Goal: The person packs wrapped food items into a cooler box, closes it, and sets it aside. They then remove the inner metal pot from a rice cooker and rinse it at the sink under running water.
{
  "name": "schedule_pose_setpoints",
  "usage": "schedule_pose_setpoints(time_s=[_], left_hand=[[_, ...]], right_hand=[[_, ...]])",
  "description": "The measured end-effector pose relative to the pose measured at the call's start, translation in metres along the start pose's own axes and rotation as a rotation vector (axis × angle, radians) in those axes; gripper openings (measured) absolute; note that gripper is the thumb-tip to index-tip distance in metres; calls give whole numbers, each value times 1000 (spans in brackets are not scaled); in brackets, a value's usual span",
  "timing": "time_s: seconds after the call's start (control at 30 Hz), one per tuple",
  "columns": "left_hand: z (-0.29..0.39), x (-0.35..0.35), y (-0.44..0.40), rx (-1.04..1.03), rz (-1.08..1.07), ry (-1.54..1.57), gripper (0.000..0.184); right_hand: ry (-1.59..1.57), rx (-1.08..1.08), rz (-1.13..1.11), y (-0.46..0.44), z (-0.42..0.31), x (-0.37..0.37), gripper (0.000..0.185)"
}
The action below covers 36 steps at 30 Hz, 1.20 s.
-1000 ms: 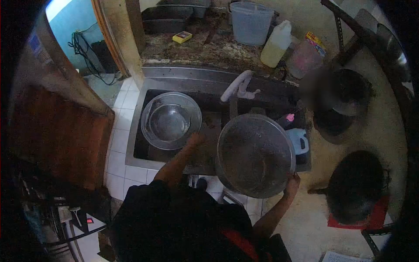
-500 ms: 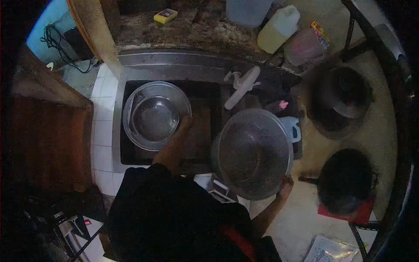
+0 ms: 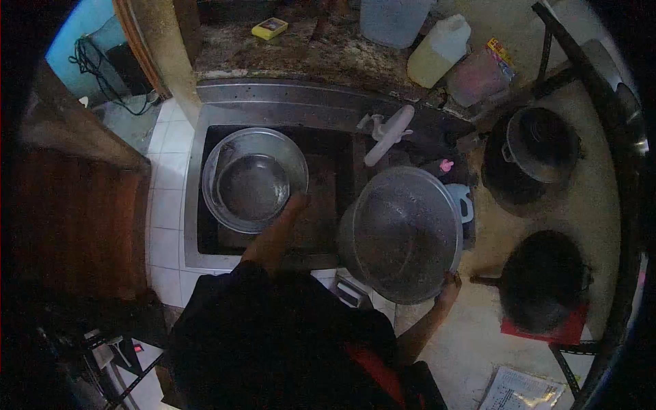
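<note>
A shiny round metal basin [image 3: 298, 164] rests in the left part of the dark sink, with a smaller round shape visible inside it. My left hand [image 3: 298, 203] is closed at the basin's lower right rim; its fingertips are dim and partly hidden. To the right, a large greyish tub [image 3: 403, 232] tilts with its mouth toward me, over the sink's right end and front edge. My right hand [image 3: 448, 290] grips the tub's lower right rim. The tub's inside looks wet, with droplets on its wall. A white faucet [image 3: 389, 137] stands behind the tub.
A blue-handled jug [image 3: 463, 203] is right of the tub. A lidded pot [image 3: 541, 147] and a dark pan [image 3: 543, 280] stand on the right counter. On the back ledge are a yellow box [image 3: 269, 28], a jug of yellowish liquid [image 3: 437, 55] and a pink-filled bag [image 3: 478, 76].
The whole view has shifted slightly to the right. The tub has moved a little away from me, with my right hand still on its rim. The basin stays in the sink.
</note>
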State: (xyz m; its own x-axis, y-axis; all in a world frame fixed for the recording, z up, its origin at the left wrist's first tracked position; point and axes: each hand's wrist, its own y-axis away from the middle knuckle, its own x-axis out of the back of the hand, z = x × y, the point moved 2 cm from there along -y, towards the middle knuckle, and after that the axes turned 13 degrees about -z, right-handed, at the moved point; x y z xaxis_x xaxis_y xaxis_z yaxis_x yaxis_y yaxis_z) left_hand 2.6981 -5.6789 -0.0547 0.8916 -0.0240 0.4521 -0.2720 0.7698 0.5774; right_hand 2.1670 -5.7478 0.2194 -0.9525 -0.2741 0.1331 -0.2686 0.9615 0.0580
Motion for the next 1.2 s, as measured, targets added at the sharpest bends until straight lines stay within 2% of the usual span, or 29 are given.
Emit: schedule_pose_setpoints(time_s=[0.07, 0.13, 0.23, 0.3, 0.37, 0.43, 0.5, 0.57, 0.63, 0.7, 0.77, 0.8, 0.87, 0.93, 1.03, 1.13, 1.2], left_hand=[[-1, -1, -2, -5, -8, 6, 63], [-4, -3, -2, -11, -17, 9, 62], [-7, -6, 2, -17, -24, 18, 59], [-8, -5, -1, -22, -31, 15, 58], [-11, -4, -2, -24, -42, 13, 56], [-12, -3, -5, -31, -53, 4, 55], [-13, -4, -9, -36, -65, -2, 53], [-14, -3, -11, -46, -75, -9, 52], [-15, -3, -12, -52, -85, -15, 51], [-19, -4, -14, -57, -91, -16, 49], [-23, -3, -11, -60, -96, -13, 48], [-24, -4, -13, -64, -95, -12, 47], [-31, -3, -9, -68, -94, -9, 46], [-38, -6, -5, -72, -92, 3, 44], [-47, -11, -3, -78, -87, 36, 42], [-57, -12, -2, -84, -84, 50, 40], [-66, -11, -3, -92, -79, 58, 39]], right_hand=[[-7, 33, -2, 0, -2, -6, 54], [313, 4, 36, 5, -37, -33, 53], [64, -215, 113, 6, -49, -42, 45], [-39, -25, 36, 10, -24, -26, 42], [-63, -7, -3, 15, -25, -25, 43], [-9, -156, -1, 16, -32, -23, 46], [-56, -211, 54, 15, -23, -19, 47], [-49, -224, 93, 20, -19, -16, 47], [15, -198, 102, 19, -60, -53, 44], [89, -187, 14, 10, -60, -55, 41], [146, -210, 87, -2, -51, -61, 36], [168, -239, 205, -11, -39, -64, 34], [121, -247, 249, -24, -16, -69, 29], [0, -210, 98, -41, -1, -67, 25], [74, -105, 17, -47, -26, -94, 25], [46, -221, 62, -53, -24, -102, 36], [-21, -215, 103, -59, -9, -107, 42]])
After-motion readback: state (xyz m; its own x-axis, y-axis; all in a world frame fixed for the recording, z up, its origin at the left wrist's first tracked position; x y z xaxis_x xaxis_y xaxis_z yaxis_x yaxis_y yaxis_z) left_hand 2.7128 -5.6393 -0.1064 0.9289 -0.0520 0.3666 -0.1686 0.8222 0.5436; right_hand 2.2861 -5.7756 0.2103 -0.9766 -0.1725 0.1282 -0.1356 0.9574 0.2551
